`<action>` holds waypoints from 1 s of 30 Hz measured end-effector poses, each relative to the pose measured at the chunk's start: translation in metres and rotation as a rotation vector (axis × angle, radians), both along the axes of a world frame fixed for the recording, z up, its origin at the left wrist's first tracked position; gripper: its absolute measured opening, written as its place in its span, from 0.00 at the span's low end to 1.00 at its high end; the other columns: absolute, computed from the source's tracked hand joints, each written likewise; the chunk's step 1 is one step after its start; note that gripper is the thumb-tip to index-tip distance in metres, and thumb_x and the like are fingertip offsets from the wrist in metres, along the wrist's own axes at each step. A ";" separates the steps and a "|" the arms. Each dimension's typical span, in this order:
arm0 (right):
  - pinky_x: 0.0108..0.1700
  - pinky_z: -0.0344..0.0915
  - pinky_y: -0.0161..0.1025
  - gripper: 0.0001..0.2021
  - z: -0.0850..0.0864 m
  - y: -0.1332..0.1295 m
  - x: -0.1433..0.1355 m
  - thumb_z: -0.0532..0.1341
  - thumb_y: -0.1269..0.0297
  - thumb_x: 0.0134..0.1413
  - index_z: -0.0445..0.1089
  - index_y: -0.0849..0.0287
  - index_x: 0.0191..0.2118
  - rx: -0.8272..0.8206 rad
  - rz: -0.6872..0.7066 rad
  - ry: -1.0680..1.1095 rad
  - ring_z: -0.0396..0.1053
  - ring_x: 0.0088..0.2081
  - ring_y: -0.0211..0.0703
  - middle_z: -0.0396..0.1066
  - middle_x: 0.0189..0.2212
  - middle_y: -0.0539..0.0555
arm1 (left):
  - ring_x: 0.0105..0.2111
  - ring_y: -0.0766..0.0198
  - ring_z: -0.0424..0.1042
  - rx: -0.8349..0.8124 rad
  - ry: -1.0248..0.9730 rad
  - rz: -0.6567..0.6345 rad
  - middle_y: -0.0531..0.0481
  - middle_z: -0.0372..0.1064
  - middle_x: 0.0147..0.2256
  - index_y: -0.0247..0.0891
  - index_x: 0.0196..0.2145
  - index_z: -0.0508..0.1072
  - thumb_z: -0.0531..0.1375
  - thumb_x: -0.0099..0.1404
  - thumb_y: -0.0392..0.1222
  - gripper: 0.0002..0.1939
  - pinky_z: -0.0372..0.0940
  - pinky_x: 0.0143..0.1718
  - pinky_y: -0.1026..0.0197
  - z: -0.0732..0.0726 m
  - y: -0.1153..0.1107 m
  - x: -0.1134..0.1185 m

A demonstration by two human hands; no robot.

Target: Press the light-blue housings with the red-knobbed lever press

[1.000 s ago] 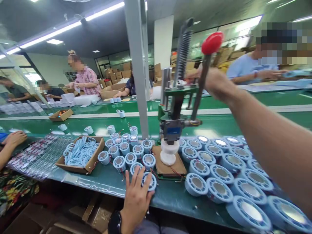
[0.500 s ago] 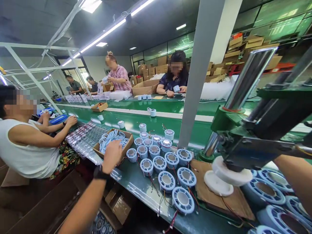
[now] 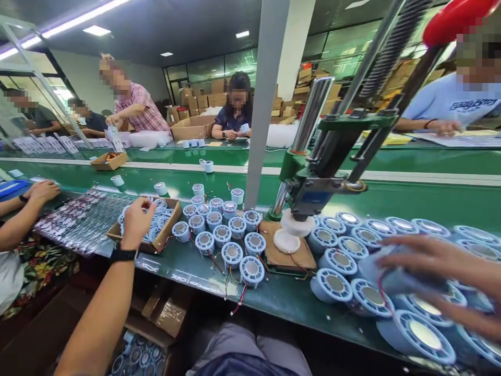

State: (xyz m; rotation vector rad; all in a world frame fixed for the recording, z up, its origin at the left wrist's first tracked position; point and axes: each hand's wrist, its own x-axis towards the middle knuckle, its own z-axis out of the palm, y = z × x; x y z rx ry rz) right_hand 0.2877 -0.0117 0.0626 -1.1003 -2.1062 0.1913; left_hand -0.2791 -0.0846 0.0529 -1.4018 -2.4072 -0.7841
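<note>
Over the cardboard box (image 3: 172,228) of light-blue rings (image 3: 159,222), my left hand (image 3: 136,222) is closed, thumb and fingertips drawn together. Whatever it pinches is hidden. My right hand (image 3: 450,266), smeared by motion, is at the right with its fingers around a light-blue round housing (image 3: 381,269). That housing is blurred too, and a red wire hangs by it. Beneath and around it stand several similar light-blue housings (image 3: 420,334) with silver discs on top. Another group of wired housings (image 3: 251,270) stands between the box and the press.
A hand press (image 3: 313,193) with a white pad stands over a white round holder (image 3: 287,241) on a brown board. A grey post (image 3: 266,104) rises behind it. Flat clear-wrapped parts (image 3: 90,219) lie left of the box. Several co-workers sit or stand around the green line.
My view has swung right, bringing more housings and my right hand into sight. My right hand now has a housing in its fingers. My left hand stays at the box of rings.
</note>
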 end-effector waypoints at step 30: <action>0.51 0.72 0.41 0.18 -0.150 -0.074 -0.129 0.59 0.58 0.60 0.67 0.58 0.53 -0.106 0.047 0.248 0.71 0.52 0.46 0.69 0.51 0.57 | 0.59 0.46 0.60 -0.115 -0.182 -0.465 0.39 0.62 0.60 0.39 0.65 0.58 0.62 0.61 0.44 0.36 0.56 0.60 0.39 -0.114 -0.075 0.098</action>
